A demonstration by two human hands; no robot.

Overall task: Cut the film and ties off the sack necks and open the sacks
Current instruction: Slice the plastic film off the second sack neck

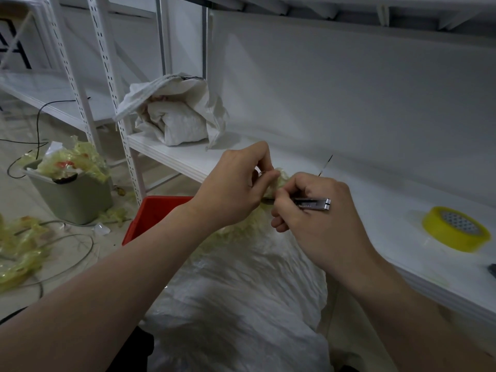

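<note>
left hand (236, 183) pinches the yellowish film (281, 178) taut on the sack (241, 291) neck so the right hand (308, 213), fist wrapped round the knife (314, 204), can slice it

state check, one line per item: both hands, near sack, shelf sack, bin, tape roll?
left hand: grip pinching film at sack neck
right hand: grip closed on metal cutter
near sack: neck still wrapped
shelf sack: open
bin: overfull with film
tape roll: lying flat

White sack (241, 304) – yellowish film (281, 178) at neck. Red crate (150, 216). Grey-green bin (72, 197). Yellow tape roll (453, 232) – checkered core. Silver knife (314, 204).
</note>
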